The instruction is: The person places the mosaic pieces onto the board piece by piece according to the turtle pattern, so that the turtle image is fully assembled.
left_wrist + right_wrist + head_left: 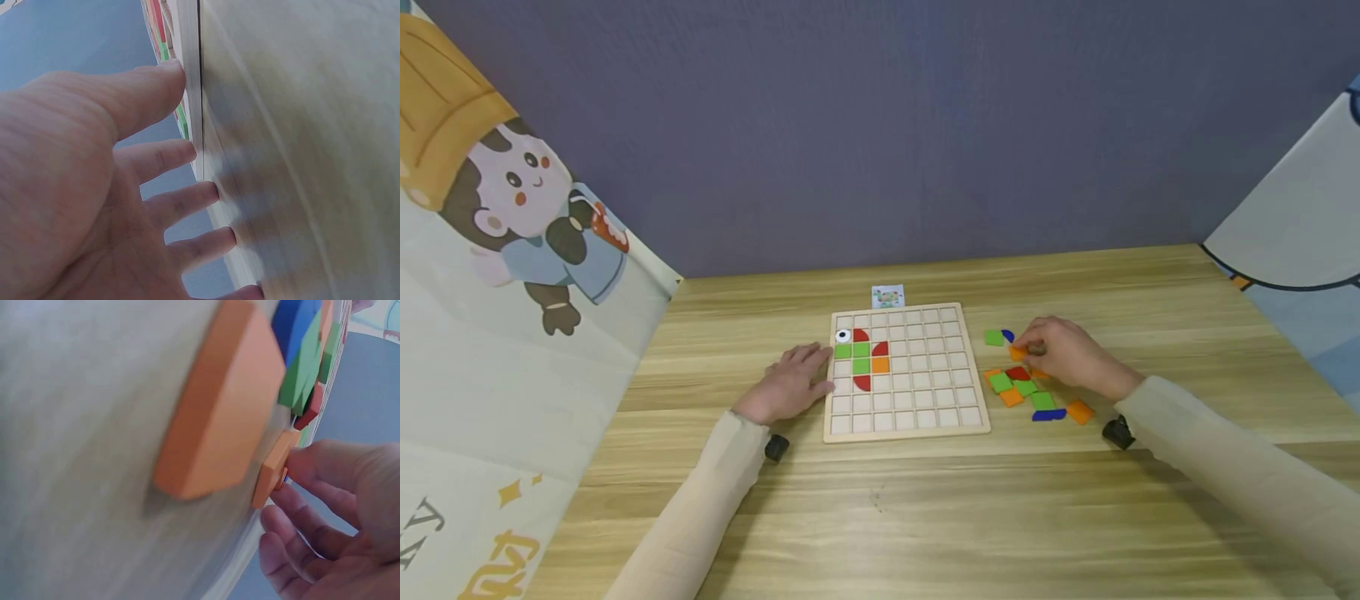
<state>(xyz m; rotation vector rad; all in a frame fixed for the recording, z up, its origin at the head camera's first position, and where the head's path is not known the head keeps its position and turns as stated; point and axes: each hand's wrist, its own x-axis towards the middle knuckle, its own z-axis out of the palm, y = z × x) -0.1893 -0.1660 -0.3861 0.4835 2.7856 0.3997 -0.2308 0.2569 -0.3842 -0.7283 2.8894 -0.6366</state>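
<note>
A wooden grid board (917, 417) lies on the table with a figure of tiles at its left: a round eye tile (843, 336), green squares (861, 366), red rounded tiles (862, 382) and an orange square (880, 365). My left hand (786, 385) rests beside the board, its thumb and spread fingertips right at the left edge, as the left wrist view (106, 175) also shows. To the right of the board, my right hand (1063, 354) pinches a small orange tile (1017, 352) between thumb and fingers, low over the table.
Loose tiles are heaped right of the board: green squares (1042, 401), a red piece (1018, 373), blue rounded pieces (1048, 414) and an orange square (1080, 412). A green tile (993, 337) lies farther back. A small picture card (887, 296) touches the board's far edge.
</note>
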